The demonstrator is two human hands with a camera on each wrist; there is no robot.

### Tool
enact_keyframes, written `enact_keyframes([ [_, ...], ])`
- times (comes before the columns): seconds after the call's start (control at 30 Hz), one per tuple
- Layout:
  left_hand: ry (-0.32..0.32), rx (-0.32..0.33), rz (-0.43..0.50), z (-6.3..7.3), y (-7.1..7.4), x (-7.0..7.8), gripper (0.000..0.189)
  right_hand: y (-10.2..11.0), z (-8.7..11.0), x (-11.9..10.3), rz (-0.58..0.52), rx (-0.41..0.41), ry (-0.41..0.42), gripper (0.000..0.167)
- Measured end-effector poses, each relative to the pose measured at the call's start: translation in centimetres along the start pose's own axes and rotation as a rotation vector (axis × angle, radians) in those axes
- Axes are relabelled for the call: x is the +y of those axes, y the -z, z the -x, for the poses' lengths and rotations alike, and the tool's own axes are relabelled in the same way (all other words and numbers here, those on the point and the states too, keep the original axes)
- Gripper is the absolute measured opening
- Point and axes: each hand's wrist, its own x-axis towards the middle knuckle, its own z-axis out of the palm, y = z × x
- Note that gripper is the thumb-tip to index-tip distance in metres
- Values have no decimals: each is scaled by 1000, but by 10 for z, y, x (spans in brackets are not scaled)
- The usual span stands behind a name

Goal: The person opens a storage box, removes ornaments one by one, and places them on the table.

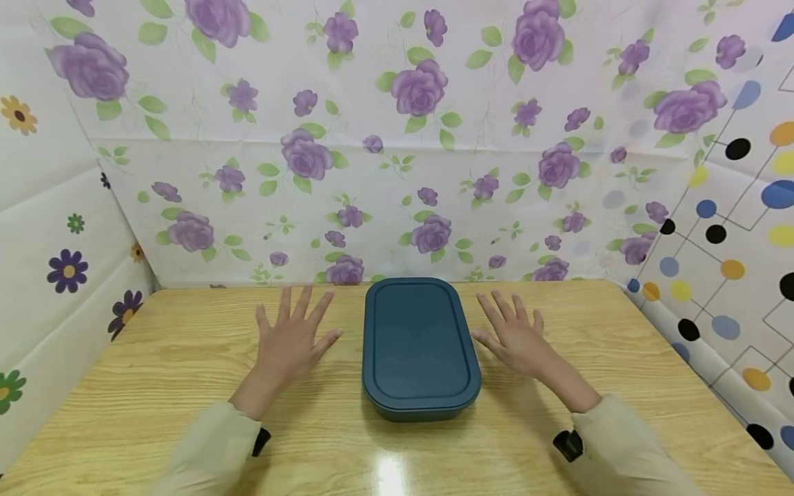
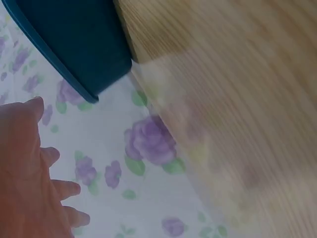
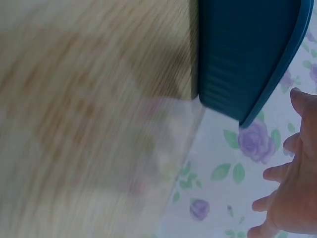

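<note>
A dark blue rectangular container with rounded corners (image 1: 422,344) sits on the wooden table, its flat lid on top. To its left my left hand (image 1: 290,344) hovers with fingers spread, apart from the container. My right hand (image 1: 513,339) is held on the other side, also with spread fingers and the thumb pointing toward the container's edge. Both wrist views show the container's side wall (image 2: 79,44) and a hand beside it, with a gap between. Nothing is held in either hand.
The wooden table (image 1: 155,386) has a light grain and a bright reflection at the front. Behind it hangs a white cloth with purple roses (image 1: 248,193). Patterned cloths cover the left side (image 1: 56,207) and the right side (image 1: 732,227). Dark bands show at both sleeve cuffs.
</note>
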Motion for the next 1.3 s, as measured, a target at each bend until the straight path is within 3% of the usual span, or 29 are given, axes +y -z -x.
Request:
enact_keyframes([
  [0.23, -21, -59, 202, -6, -9, 25, 66, -8, -5, -15, -181, -51, 14, 66],
  [0.37, -41, -82, 317, -8, -12, 36, 65, -12, -7, -19, -272, -61, 68, 65],
  [0.5, -73, -107, 461, -9, -15, 44, 65, -15, -10, -20, -387, -93, 122, 66],
  [0.6, -68, -133, 581, -10, -17, 48, 66, -19, -11, -19, -451, -129, 115, 67],
  [0.77, -12, -165, 743, -11, -20, 53, 65, -22, -12, -16, -515, -156, 91, 65],
  [1.0, 119, -210, 960, -12, -22, 59, 61, -22, -12, -17, -631, -207, 21, 63],
  [1.17, 178, -205, 1021, -12, -24, 61, 57, -24, -12, -14, -687, -211, -1, 64],
  [1.3, 195, -168, 990, -11, -25, 61, 55, -24, -12, -13, -710, -203, 15, 65],
])
